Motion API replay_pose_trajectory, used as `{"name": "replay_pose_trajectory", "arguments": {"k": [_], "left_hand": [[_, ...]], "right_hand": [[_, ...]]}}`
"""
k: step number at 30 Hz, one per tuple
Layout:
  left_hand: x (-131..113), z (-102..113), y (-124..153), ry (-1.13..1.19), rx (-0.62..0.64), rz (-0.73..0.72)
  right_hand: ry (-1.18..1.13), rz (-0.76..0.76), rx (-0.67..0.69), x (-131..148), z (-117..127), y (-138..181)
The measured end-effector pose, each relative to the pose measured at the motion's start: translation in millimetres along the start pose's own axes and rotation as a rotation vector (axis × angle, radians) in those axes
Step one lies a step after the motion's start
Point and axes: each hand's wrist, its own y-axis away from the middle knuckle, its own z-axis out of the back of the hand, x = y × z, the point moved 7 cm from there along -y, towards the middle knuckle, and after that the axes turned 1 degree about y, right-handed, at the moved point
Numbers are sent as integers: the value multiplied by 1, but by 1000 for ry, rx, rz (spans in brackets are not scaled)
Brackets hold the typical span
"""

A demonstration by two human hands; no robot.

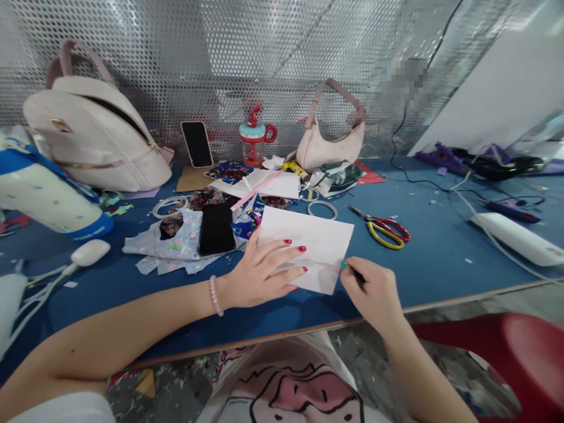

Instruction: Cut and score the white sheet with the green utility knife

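A white sheet of paper [317, 241] lies on the blue table [423, 258] near its front edge. My left hand [259, 273] rests flat on the sheet's left part, fingers spread. My right hand [374, 294] is closed in a pinch on a thin dark pen with a teal tip [350, 268], whose tip touches the sheet's right edge.
Scissors with red and yellow handles [383, 228] lie right of the sheet. A black phone [215, 229] sits on fabric scraps [171, 241]. Bags [94, 132] [330, 138], a second phone [197, 144], a cup [254, 138], cables and a white device [517, 238] ring the table.
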Motion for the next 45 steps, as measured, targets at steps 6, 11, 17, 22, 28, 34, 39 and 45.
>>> {"name": "replay_pose_trajectory", "arguments": {"k": [6, 11, 17, 22, 28, 34, 39, 45], "left_hand": [[1, -4, 1, 29, 27, 33], [1, -4, 1, 32, 22, 31], [6, -8, 0, 47, 88, 79], [4, -8, 3, 46, 80, 64], [1, -3, 4, 32, -7, 17], [1, -3, 4, 56, -15, 27], [2, -4, 4, 72, -1, 30], [8, -5, 2, 121, 20, 86]], "right_hand": [[-35, 5, 2, -2, 1, 2], [-21, 10, -15, -1, 1, 3], [10, -30, -9, -7, -1, 4], [-8, -53, -21, -7, 0, 3], [9, -62, -48, -7, 0, 3], [-31, -87, -27, -7, 2, 4], [-85, -119, -9, -8, 3, 4], [-144, -125, -7, -6, 6, 6]]}}
